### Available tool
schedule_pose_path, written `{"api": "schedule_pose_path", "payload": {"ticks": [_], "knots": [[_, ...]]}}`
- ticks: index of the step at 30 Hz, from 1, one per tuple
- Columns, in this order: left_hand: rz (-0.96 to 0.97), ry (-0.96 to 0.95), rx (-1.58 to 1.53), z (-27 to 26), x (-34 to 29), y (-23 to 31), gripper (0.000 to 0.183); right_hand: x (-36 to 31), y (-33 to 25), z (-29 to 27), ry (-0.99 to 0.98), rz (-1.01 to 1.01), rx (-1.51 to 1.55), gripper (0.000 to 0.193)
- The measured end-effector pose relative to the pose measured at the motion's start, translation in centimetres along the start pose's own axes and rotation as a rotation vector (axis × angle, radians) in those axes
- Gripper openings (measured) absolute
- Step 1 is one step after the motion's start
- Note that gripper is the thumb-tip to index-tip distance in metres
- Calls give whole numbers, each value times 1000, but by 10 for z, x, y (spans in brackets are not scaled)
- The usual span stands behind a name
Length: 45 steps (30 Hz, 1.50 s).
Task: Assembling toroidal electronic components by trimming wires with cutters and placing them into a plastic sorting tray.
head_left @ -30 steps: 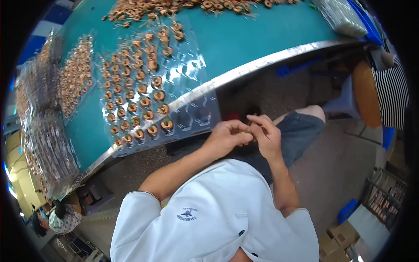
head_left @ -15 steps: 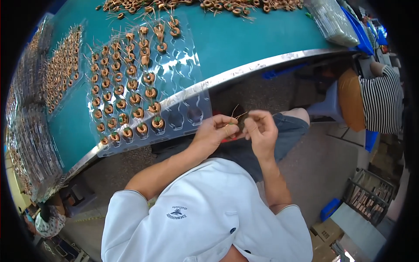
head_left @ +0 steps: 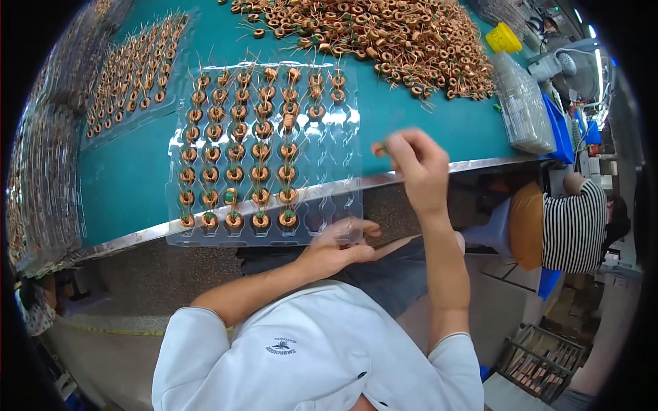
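Note:
My right hand (head_left: 419,164) is raised above the table's front edge, pinching a small copper-wound ring coil (head_left: 379,148) between thumb and fingers. Motion blurs the coil and its wire ends. Beside the lower right corner of a clear plastic tray (head_left: 336,161), my left hand (head_left: 337,248) has its fingers stretched out, with nothing visible in them. The tray overhangs the table edge toward me. Upright-standing wires rise from the coils (head_left: 260,172) seated in its left and middle columns, while the right-hand pockets mostly hold none.
A big heap of loose coils (head_left: 411,44) covers the far side of the green table (head_left: 130,198). Another filled tray (head_left: 137,68) and tall tray stacks (head_left: 48,178) stand left. At right are stacked clear trays (head_left: 522,103), a yellow cup (head_left: 503,38) and a seated person (head_left: 572,226).
My right hand has moved up and forward from my lap with a coil, away from my left hand. The left hand has opened its fingers. The view has shifted toward the heap.

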<state>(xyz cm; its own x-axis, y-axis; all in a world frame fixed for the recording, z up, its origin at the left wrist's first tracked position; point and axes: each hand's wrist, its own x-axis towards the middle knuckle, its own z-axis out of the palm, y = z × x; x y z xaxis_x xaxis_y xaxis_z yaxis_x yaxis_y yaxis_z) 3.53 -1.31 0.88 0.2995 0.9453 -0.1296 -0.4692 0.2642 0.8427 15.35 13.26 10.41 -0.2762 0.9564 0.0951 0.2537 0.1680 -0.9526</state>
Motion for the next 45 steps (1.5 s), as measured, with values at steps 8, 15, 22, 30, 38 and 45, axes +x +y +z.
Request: {"api": "schedule_pose_path", "payload": {"ticks": [8,15,22,30,38,45], "knots": [[147,-52,-76,-15,-8,6,39,75,7,46,-69,-194,-333,16],[136,-42,-150,-14,-6,1,44,111,38,-32,292,-278,-990,25],[105,-92,-53,-18,-3,0,41,109,50,-60,118,-211,-1115,29],[-55,-169,88,-2,-2,-9,34,47,39,-78,245,-109,-348,32],[26,37,188,23,21,-23,33,-107,57,-48,58,37,-158,18],[-167,-17,573,30,23,-28,20,-164,88,-58,-15,53,-203,18]]}}
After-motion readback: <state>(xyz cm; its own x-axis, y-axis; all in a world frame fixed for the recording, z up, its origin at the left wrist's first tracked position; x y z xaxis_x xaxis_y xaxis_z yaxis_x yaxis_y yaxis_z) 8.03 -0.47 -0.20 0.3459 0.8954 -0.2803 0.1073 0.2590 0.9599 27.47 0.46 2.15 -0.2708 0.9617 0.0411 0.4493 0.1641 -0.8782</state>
